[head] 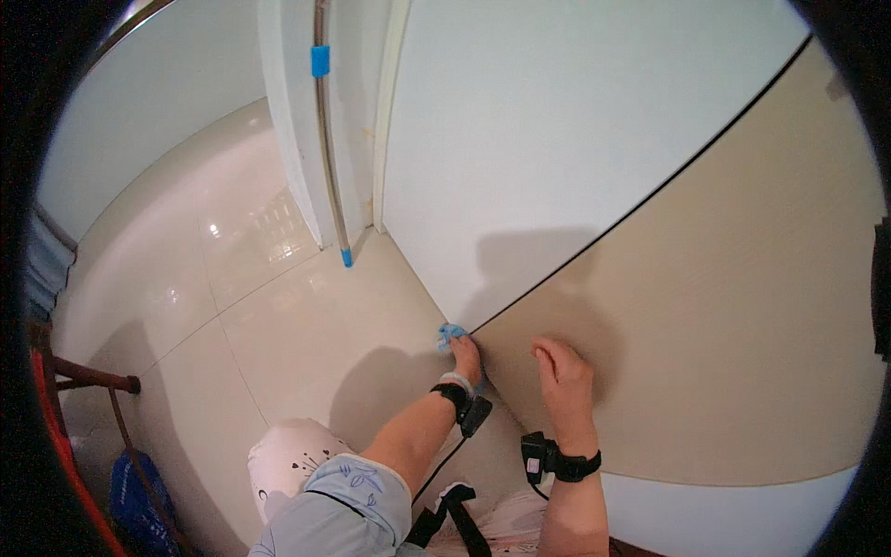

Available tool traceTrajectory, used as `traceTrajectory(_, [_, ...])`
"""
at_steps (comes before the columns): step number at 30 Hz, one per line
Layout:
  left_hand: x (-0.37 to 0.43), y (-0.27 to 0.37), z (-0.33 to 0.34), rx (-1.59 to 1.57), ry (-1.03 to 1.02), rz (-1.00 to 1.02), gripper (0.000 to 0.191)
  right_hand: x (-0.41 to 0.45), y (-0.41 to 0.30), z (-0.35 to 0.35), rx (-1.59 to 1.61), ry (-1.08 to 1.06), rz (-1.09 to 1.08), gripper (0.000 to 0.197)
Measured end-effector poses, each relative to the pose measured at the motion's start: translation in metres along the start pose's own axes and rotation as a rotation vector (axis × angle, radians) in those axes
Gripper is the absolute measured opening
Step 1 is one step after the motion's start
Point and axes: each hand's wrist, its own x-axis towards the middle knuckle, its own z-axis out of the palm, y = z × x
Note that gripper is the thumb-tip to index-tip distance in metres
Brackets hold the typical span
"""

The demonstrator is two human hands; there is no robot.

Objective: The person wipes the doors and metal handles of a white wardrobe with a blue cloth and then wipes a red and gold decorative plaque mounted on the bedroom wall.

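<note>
My left hand (466, 358) reaches down to the foot of the wall, its fingers pressed on a crumpled blue cloth (451, 336) at the corner where the floor meets the white and beige panels. To its right, in front of the beige panel (710, 299), my right hand (565, 372) is raised with its fingers curled in; nothing shows in it. Each wrist wears a black strap with a small black device and a cable. A black seam (647, 195) divides the white panel (529, 132) from the beige one.
A metal pole with blue fittings (328, 132) leans by the door frame (379, 174). Glossy tiles (257, 334) cover the floor. At the lower left are wooden furniture legs (97, 374) and a blue bag (143, 501); a grey-blue fabric (47, 257) hangs at the left edge.
</note>
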Motion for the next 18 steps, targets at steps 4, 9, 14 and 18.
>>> traceTrajectory(4, [0.001,0.000,0.009,-0.180,0.146,-0.197,0.052,0.010,-0.009,0.022,0.086,-0.060,-0.012,0.015])
traceTrajectory(9, [-0.012,0.027,-0.017,-1.859,0.777,-0.424,0.051,0.031,-0.018,0.033,0.159,-0.102,-0.042,0.016])
traceTrajectory(14, [-0.001,0.028,-0.004,-2.070,0.598,-0.395,0.049,0.034,-0.024,0.037,0.132,-0.163,-0.054,0.016])
traceTrajectory(18, [0.022,0.008,0.029,-2.236,0.382,-0.402,0.048,0.026,-0.012,0.054,0.152,-0.210,-0.024,0.017])
